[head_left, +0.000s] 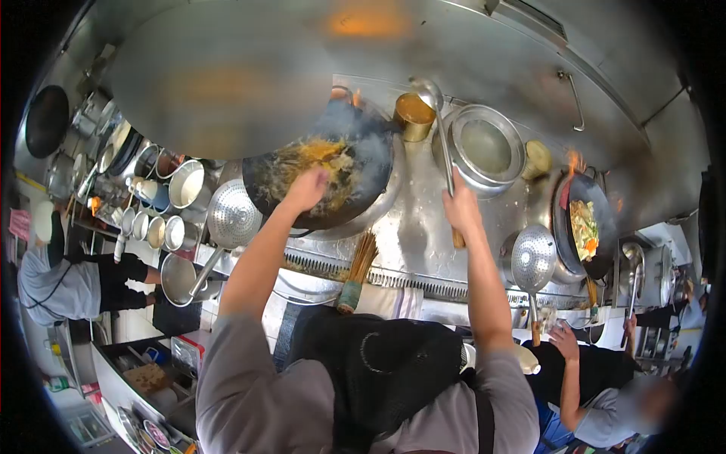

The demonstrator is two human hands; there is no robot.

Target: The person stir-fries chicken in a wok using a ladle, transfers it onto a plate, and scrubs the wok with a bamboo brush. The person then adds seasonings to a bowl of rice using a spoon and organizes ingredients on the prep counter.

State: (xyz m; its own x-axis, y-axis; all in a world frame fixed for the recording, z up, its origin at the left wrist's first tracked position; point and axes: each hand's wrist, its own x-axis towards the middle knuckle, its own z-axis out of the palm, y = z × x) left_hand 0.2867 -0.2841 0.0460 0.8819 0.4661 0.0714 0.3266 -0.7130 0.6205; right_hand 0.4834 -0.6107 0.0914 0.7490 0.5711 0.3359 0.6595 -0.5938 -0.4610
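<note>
A large dark wok (355, 204) holds browned food, with smoke rising off it and flame behind its rim. My left hand (306, 189) is over the near part of this wok, fingers curled in; whatever they may hold cannot be made out. Closed round the handle of a long metal ladle (443, 136) is my right hand (461, 203). The ladle's bowl is up beside a brass-coloured pot (414, 115). Just right of the ladle sits a round metal pot (488, 147) of cloudy liquid.
A perforated strainer (234, 214) and metal containers (190, 184) stand left. A bamboo brush (355, 276) lies at the front edge. Right are another strainer (533, 259) and a second wok (605, 219) with vegetables and flame. Co-workers (68, 280) (605, 401) stand on both sides.
</note>
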